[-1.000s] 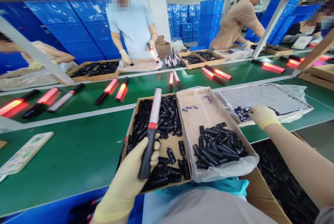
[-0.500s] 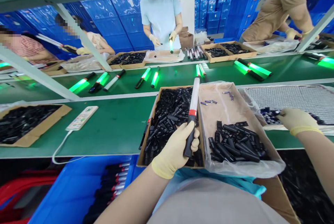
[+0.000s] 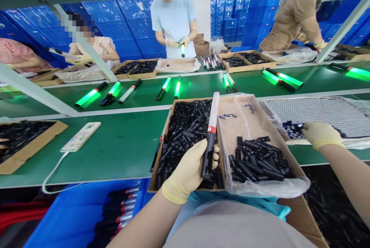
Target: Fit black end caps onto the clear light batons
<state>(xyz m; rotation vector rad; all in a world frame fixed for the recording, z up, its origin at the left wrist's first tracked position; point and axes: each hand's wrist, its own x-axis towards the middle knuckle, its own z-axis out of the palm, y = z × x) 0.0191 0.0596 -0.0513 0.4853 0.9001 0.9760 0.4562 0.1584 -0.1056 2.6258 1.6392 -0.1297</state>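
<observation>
The left hand (image 3: pixel 190 167) is clamped round the baton's (image 3: pixel 212 132) near half. Rightward, the right hand (image 3: pixel 322 134) meets dark pieces (image 3: pixel 292 129), grip hidden.

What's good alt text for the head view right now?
The gloved left hand holds an unlit baton over a box of black parts; the right hand is at a tray of small cylinders. Batons glowing green lie beyond.

clear bench (image 3: pixel 124 151) between power strip (image 3: pixel 81 137) and parts box (image 3: pixel 169 122), slanted post (image 3: pixel 37 91) blocking beyond the strip
</observation>
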